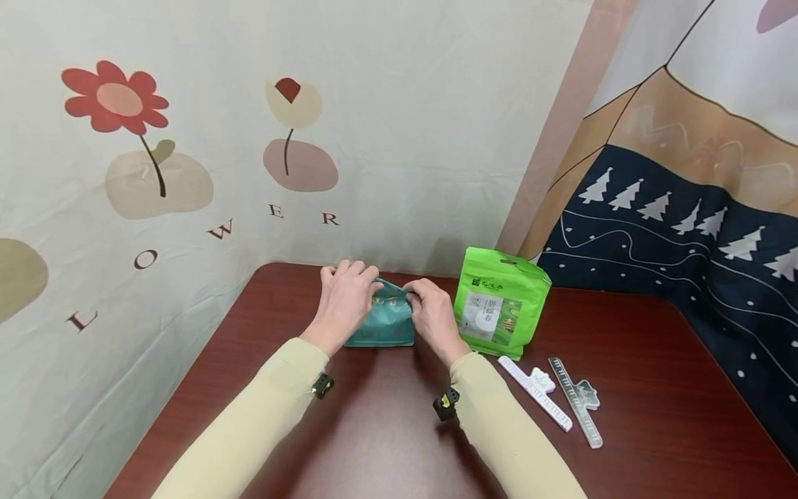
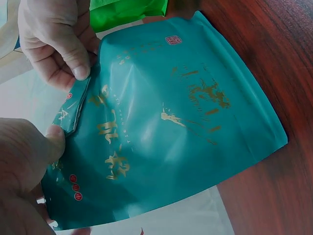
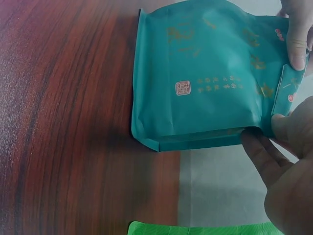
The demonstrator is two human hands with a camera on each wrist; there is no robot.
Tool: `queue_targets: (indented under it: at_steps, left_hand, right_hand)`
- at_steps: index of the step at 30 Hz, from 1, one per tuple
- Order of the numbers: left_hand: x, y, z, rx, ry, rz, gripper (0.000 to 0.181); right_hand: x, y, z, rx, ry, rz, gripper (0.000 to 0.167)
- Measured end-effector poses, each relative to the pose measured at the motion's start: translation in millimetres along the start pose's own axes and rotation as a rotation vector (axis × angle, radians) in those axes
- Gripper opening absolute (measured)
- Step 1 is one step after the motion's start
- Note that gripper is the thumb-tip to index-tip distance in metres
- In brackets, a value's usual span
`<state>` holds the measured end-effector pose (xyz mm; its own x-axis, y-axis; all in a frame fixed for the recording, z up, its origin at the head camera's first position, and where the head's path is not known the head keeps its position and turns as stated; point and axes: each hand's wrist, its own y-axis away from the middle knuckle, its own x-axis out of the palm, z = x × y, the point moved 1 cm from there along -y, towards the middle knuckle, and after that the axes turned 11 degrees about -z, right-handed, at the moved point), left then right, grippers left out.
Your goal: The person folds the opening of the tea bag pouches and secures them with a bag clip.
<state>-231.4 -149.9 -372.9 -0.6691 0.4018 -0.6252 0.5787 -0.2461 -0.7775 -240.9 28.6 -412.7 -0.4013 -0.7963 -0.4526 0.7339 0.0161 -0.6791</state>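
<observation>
A teal foil pouch (image 1: 389,322) with gold lettering stands on the table, its top edge partly folded over toward the front. My left hand (image 1: 346,294) grips the top edge at the left corner, thumb on the printed face in the left wrist view. At the right end, my right hand (image 1: 433,315) pinches the folded strip (image 3: 285,90) between thumb and fingers. Some of its fingers (image 3: 264,156) lie against the pouch's side, as the right wrist view shows. The fingertips behind the pouch are mostly hidden.
Right of the pouch stands a bright green pouch (image 1: 503,301). In front of it lie a white sealing clip (image 1: 535,394) and a clear sealing clip (image 1: 576,402). The dark red wooden table (image 1: 374,430) ends at a printed cloth (image 1: 399,138) behind.
</observation>
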Motion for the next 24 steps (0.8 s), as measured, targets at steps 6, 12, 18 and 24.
queue_targets:
  at_steps: [6, 12, 18, 24]
  left_hand:
    - [-0.2, -1.4, -1.0, -0.037, 0.025, 0.055, 0.014]
    - [-0.6, -3.2, 0.4, -0.070, 0.051, 0.124, 0.010]
    - [-2.5, -4.6, 0.4, -0.093, 0.087, 0.140, 0.009]
    - [-2.9, -4.9, -1.2, -0.109, 0.108, 0.145, 0.009]
  right_hand:
    - [-1.6, 0.4, -0.7, -0.002, -0.001, 0.007, 0.012]
    - [-3.1, 0.7, -2.0, -0.018, -0.009, 0.004, 0.013]
    - [-3.7, 2.1, -2.1, 0.005, -0.024, 0.001, 0.013]
    - [-3.4, 3.5, -0.5, 0.026, -0.008, -0.015, 0.010]
